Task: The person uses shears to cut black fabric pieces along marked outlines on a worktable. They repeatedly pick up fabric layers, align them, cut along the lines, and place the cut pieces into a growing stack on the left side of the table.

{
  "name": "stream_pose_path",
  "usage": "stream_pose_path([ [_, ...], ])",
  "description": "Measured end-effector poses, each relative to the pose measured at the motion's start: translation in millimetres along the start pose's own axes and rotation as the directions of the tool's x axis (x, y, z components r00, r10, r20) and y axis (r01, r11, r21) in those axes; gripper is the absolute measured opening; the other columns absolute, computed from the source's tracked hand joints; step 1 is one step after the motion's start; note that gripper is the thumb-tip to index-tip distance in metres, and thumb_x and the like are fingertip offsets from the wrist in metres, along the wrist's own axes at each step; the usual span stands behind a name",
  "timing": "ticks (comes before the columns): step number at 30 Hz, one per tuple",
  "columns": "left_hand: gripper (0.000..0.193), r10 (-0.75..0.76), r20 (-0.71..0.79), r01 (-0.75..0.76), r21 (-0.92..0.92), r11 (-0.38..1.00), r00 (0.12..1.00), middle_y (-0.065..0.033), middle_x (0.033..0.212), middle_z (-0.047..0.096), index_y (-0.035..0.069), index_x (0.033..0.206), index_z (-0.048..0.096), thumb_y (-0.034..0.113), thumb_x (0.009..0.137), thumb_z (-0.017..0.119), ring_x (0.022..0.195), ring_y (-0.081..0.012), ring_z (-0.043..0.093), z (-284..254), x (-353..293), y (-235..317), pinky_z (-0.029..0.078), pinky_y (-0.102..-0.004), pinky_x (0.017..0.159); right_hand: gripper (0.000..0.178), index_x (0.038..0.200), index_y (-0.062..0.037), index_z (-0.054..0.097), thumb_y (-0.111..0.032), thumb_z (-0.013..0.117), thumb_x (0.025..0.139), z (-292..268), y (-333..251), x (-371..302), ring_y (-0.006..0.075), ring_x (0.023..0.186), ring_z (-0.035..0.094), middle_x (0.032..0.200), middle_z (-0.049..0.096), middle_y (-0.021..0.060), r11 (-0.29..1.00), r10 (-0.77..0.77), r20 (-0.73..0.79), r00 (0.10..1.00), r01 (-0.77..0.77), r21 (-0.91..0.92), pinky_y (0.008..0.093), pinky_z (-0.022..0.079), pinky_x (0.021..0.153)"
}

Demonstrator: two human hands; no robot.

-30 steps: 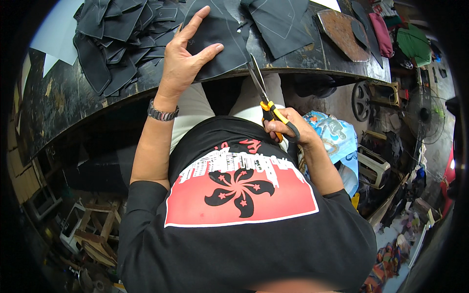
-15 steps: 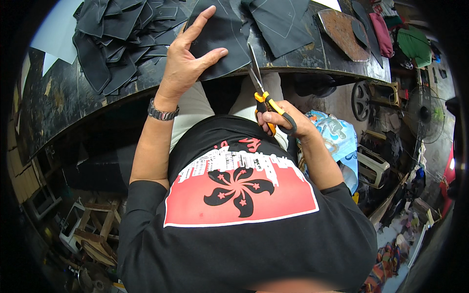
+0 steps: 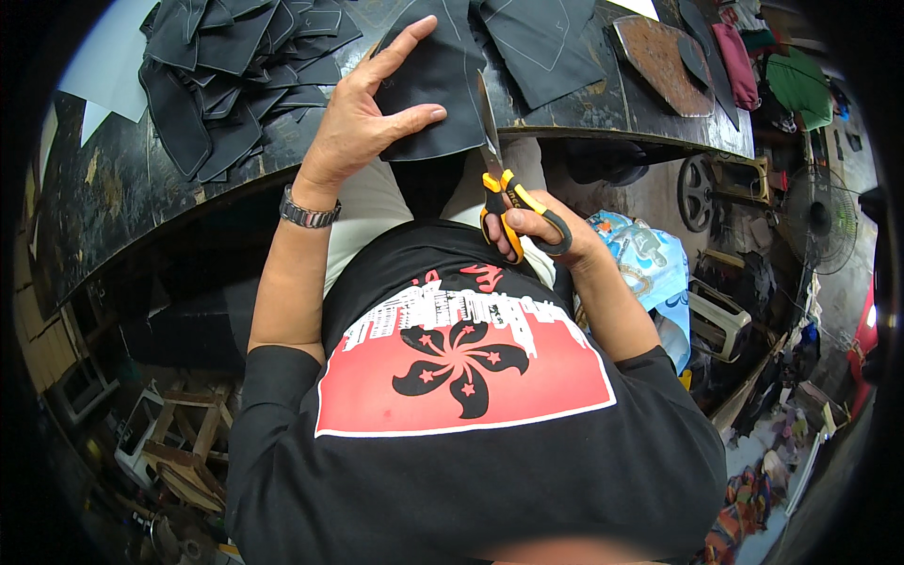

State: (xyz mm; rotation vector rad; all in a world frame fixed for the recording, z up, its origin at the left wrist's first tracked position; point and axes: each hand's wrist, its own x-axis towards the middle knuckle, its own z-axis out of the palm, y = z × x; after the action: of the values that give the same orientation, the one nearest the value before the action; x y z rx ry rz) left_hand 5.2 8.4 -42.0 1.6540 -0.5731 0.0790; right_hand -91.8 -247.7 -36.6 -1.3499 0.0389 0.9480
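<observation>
My right hand (image 3: 546, 231) grips yellow-and-black scissors (image 3: 494, 179), fingers and thumb in the loops. The blades point away from me, along the right edge of a black sheet (image 3: 435, 94) that overhangs the table's near edge. One blade shows above the sheet's edge; how far the other reaches beneath is hidden. On the sheet's left part rests my left hand (image 3: 353, 127), thumb and index finger spread wide and its other fingers mostly hidden. Pale outlines are drawn on the sheet. Just right of it lies another marked black sheet (image 3: 546, 56).
Cut black pieces (image 3: 226, 80) are heaped on the left of the dark worn table (image 3: 94, 217). A rusty brown plate (image 3: 659, 71) and a pink item (image 3: 734, 66) lie at the right. Beyond my right arm are a blue patterned cloth (image 3: 645, 264), a stool (image 3: 720, 320) and a fan (image 3: 819, 221).
The sheet and my left hand have shifted slightly right and toward me. The scissors have moved a little left, and their handles look spread wider.
</observation>
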Motion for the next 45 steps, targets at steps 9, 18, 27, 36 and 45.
stream_pose_path([
  [9,0.077,-0.021,-0.008,0.021,0.003,1.0,1.0,-0.009,0.141,0.05,0.008,0.139,0.048,0.012,0.07,0.081,0.128,-0.0196,0.048,1,0,2,0.033,-0.031,0.11,0.043,0.079,-0.002,0.058,-0.044,0.069,0.081,12,9,-1,0.0093,0.053,0.053,0.067,0.056,0.0034,0.999,0.025,-0.177,0.984,-0.02,0.028,0.021,0.043,0.05],
  [18,0.081,0.031,-0.027,-0.03,0.023,0.999,0.999,-0.0108,0.136,0.052,0.009,0.141,0.045,0.012,0.069,0.082,0.121,-0.0207,0.053,2,0,-3,0.038,-0.0308,0.106,0.038,0.077,-0.0043,0.054,-0.037,0.072,0.083,19,17,-3,0.0059,0.047,0.046,0.062,0.051,0.0007,0.999,-0.001,-0.227,0.974,0.01,0.037,0.0185,0.038,0.042],
  [27,0.08,0.037,-0.035,-0.035,0.048,0.998,0.999,-0.0107,0.139,0.05,0.008,0.141,0.045,0.013,0.07,0.081,0.125,-0.0213,0.05,2,0,-3,0.035,-0.0315,0.109,0.03,0.079,-0.0044,0.056,-0.03,0.07,0.086,21,18,-4,0.0048,0.045,0.046,0.06,0.05,-0.0009,1.0,0.029,-0.266,0.964,-0.029,0.002,0.0182,0.038,0.041],
  [36,0.066,0.014,-0.087,-0.011,0.04,0.999,0.996,-0.0092,0.125,0.06,0.008,0.13,0.056,0.012,0.069,0.082,0.113,-0.0181,0.057,2,2,-2,0.04,-0.0293,0.102,0.027,0.078,-0.0037,0.058,-0.027,0.072,0.083,22,13,-6,0.0061,0.042,0.047,0.056,0.051,-0.0004,0.997,0.062,-0.295,0.954,-0.074,-0.03,0.0194,0.037,0.039],
  [45,0.049,-0.181,0.058,0.186,-0.09,0.979,0.982,-0.0048,0.11,0.066,0.007,0.12,0.065,0.008,0.073,0.08,0.099,-0.0115,0.061,-16,8,2,0.047,-0.024,0.09,0.037,0.068,-0.0064,0.059,-0.038,0.076,0.079,14,7,-8,0.0068,0.046,0.05,0.055,0.054,-0.0004,0.991,0.088,-0.234,0.968,-0.11,-0.081,0.0208,0.037,0.043],
])
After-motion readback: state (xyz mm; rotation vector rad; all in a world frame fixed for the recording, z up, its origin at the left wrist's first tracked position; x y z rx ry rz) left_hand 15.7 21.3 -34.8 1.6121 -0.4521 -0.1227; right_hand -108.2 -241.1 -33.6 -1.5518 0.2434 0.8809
